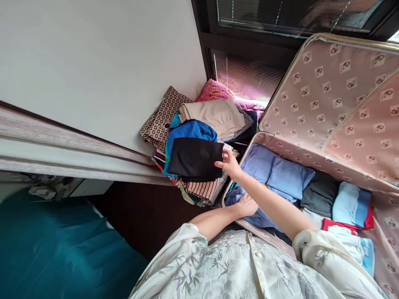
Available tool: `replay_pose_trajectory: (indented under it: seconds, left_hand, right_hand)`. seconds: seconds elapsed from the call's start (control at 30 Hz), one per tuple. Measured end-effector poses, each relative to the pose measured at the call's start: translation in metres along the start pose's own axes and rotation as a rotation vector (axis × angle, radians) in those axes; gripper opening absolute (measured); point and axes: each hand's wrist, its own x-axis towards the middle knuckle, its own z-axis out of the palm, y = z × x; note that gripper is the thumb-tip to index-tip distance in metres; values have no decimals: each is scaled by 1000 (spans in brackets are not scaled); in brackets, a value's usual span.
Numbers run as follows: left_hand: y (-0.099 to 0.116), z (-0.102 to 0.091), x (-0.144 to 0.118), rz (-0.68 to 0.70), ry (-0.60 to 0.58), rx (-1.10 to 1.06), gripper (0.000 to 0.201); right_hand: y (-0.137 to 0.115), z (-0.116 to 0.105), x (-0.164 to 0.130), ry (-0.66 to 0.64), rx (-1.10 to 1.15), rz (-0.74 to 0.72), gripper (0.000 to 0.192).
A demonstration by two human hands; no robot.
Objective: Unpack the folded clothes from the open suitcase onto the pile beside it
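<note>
My right hand (pixel 231 164) pinches the right edge of a folded black garment (pixel 196 158), its fingers closed on the cloth. The garment lies over a blue garment (pixel 191 129) on a pile of clothes beside the suitcase. My left hand (pixel 247 206) is inside the open suitcase (pixel 268 139), pressed onto a crumpled blue garment (pixel 235 197) near its left end. Its fingers look laid on the cloth, their tips partly hidden. Folded blue clothes (pixel 283 176) lie just beyond it.
Dark grey clothing (pixel 319 193) and light blue clothing (pixel 346 203) fill more of the suitcase, whose lid (pixel 311 99) leans open against the window. Beige trousers (pixel 215 116) and a patterned cushion (pixel 171 108) sit behind the pile. A teal bedspread (pixel 62 249) is at lower left.
</note>
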Motion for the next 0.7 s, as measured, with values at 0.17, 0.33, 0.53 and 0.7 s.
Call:
replay_pose_trajectory:
  seconds: [0.17,0.33,0.53,0.7]
  left_hand:
    - [-2,-43,-10,-35,-31,-109,54]
    - [-14,-132,-33,-5,212,-415,40]
    - [-71,-224,-37,134,645,-1177,58]
    - [-140,-245,9,-81,917,-1436,50]
  right_hand:
    - [-33,-74,-52,-11,-115,-213,60]
    - [-97,-156,-145,271,-266,-438,44]
    - [-79,-218,-199,737,-203,-502,41]
    - [-17,-256,-202,825,-106,-351,47]
